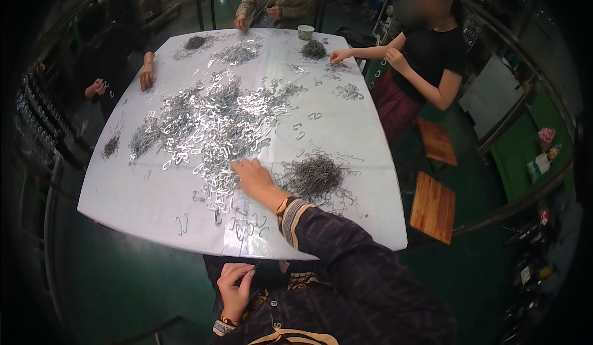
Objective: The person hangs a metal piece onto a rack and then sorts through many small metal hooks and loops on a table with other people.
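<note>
My right hand [255,179] reaches over the table to the near right edge of a large spread of shiny metal hooks [225,119]. Its fingers are apart, their tips touching the hooks; no hook shows clearly lifted in them. Close to my body, below the table's front edge, my left hand [235,288] is closed in a pinch. A small dark piece [257,265] sticks out at its fingertips, too small to name. Just right of my right wrist lies a heap of darker, thin wire pieces [317,177]. A few loose hooks [250,226] lie near the front edge.
Around the white-covered table [355,212] work three other people, at the left, far side and right. Smaller dark heaps [314,50] and a paper tub [306,32] sit at the far end. Wooden stools [433,208] stand to the right. Racks of hanging parts [40,113] line the left.
</note>
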A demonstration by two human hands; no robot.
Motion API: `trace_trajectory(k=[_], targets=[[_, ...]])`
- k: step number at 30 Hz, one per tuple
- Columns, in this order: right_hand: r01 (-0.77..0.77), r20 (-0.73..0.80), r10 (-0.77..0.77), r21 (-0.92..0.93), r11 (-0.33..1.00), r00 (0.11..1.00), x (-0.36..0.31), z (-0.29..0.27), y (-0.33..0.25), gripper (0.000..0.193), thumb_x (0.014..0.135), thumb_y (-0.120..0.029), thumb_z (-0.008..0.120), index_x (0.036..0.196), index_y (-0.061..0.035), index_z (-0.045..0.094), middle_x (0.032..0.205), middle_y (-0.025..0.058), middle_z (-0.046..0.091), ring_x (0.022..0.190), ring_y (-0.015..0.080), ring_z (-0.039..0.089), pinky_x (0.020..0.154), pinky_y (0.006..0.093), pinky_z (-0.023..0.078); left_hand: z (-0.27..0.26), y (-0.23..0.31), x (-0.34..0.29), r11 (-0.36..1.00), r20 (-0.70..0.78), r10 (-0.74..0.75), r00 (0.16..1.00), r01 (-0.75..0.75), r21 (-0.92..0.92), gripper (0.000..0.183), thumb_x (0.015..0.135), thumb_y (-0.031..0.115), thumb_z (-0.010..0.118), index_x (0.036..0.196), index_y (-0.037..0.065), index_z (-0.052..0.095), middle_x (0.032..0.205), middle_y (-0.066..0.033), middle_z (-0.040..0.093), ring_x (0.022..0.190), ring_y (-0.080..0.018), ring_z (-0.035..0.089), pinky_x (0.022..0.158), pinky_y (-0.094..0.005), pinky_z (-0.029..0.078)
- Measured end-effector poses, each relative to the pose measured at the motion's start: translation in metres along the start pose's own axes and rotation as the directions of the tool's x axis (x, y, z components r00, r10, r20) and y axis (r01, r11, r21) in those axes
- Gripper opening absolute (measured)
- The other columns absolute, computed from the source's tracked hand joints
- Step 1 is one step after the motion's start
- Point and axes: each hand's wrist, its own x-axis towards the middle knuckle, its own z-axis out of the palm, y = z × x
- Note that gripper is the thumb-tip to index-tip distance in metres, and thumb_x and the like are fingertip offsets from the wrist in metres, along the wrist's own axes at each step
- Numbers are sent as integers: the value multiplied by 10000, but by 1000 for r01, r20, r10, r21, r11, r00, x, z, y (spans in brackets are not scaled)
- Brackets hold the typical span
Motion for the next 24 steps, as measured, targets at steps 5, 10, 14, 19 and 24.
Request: trace_trajectory(k=[5,10,14,19,24], targets=[[55,-246,11,260,964,969,19,-13,4,179,804,-130,655,967,-61,635,898,145,619,867,352,611,760,436,505,-8,-5,-2,998,-29,54,998,-52,45,127,741,-44,706,857,5,724,837,-106,695,798,-242,634,738,-329,491],[-102,104,73,302,948,992,21,-39,17,144,866,-115,635,946,-22,711,888,139,714,837,271,690,762,359,528,-9,-5,-7,1000,-55,12,998,-12,1,127,755,-56,694,871,-10,720,852,-108,696,818,-223,635,745,-314,486],[-195,85,195,723,663,977,18,-64,10,170,914,-92,586,1034,-1,664,872,130,705,749,205,702,648,296,545,-6,-9,-13,1000,-42,1,999,-2,-13,138,752,-45,713,882,1,729,863,-95,701,819,-208,637,735,-306,489],[-359,236,271,654,665,933,3,-69,19,178,917,-84,603,1053,28,629,764,130,686,613,159,684,502,239,516,-4,-3,-11,1000,-12,8,1000,-7,2,139,753,-34,719,887,4,732,868,-95,700,820,-211,639,734,-308,492],[-419,289,304,580,699,908,-7,-67,27,163,881,-100,649,960,42,657,700,98,680,584,139,675,472,250,502,-4,-2,-11,1000,-10,11,1000,-11,8,137,753,-32,720,884,5,732,871,-95,699,826,-214,641,737,-308,495]])
